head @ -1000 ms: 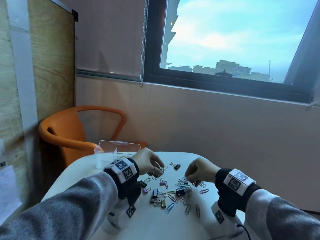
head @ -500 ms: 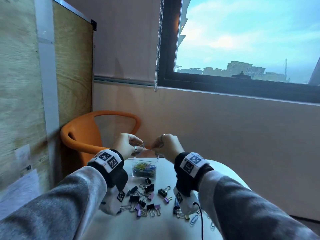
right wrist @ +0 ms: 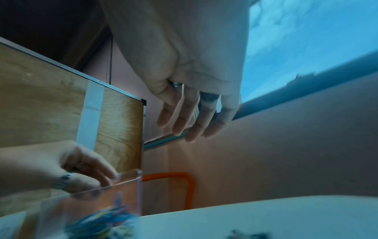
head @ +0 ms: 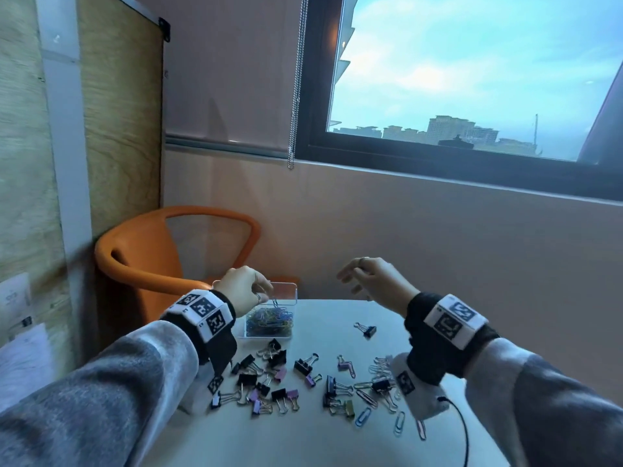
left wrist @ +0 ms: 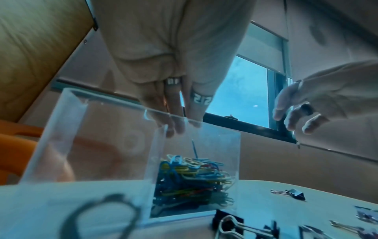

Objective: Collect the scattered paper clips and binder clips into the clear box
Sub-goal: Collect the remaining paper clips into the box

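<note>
The clear box [head: 290,294] stands at the table's back left with a heap of coloured paper clips [head: 269,323] inside. My left hand [head: 266,293] hovers over its rim [left wrist: 122,103], fingers pointing straight down into it. A blue paper clip [left wrist: 194,149] stands on end below the fingertips, apart from them. My right hand [head: 354,281] hangs in the air to the right of the box, fingers relaxed and spread [right wrist: 184,127], holding nothing. Several black and purple binder clips [head: 269,375] and paper clips [head: 377,399] lie scattered on the white table in front of the box.
One black binder clip [head: 365,328] lies alone right of the box. An orange chair [head: 151,251] stands behind the table's left corner, beside a wood panel [head: 121,129]. A black cable [head: 462,429] runs from my right wrist. The wall is close behind the table.
Both hands rose from the clip pile to above the box. Since then the right hand has drawn away to the right and opened; the left hand stays over the box, a clip below it.
</note>
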A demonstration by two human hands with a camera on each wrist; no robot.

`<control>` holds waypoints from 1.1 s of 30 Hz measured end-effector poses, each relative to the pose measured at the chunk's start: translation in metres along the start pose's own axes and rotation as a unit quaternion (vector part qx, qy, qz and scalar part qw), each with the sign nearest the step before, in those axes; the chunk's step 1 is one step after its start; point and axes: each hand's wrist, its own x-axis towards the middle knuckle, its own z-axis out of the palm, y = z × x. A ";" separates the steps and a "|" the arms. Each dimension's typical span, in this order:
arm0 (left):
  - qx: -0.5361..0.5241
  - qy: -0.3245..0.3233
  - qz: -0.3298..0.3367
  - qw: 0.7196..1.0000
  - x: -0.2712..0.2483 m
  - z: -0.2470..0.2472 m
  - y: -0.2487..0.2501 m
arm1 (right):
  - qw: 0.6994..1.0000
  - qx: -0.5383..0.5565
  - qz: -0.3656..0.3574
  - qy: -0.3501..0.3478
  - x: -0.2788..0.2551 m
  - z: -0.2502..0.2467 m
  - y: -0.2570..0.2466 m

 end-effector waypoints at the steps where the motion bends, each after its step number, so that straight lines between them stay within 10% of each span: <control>1: -0.010 0.017 0.000 1.000 -0.003 0.000 0.004 | 1.000 -0.008 0.008 0.016 -0.005 -0.011 0.007; 5: 0.006 0.092 0.104 0.990 -0.021 0.011 0.042 | 0.991 -0.068 0.106 -0.034 -0.023 -0.044 0.037; 9: -0.015 -0.002 0.233 0.972 -0.025 0.037 0.086 | 0.942 -0.187 0.200 -0.195 -0.039 -0.052 0.067; 20: 0.123 -0.281 0.165 0.937 -0.011 0.098 0.151 | 0.924 -0.200 0.170 -0.278 -0.055 -0.040 0.096; 33: 0.106 -0.257 0.107 0.955 -0.024 0.100 0.148 | 0.914 -0.253 0.128 -0.289 -0.098 -0.023 0.077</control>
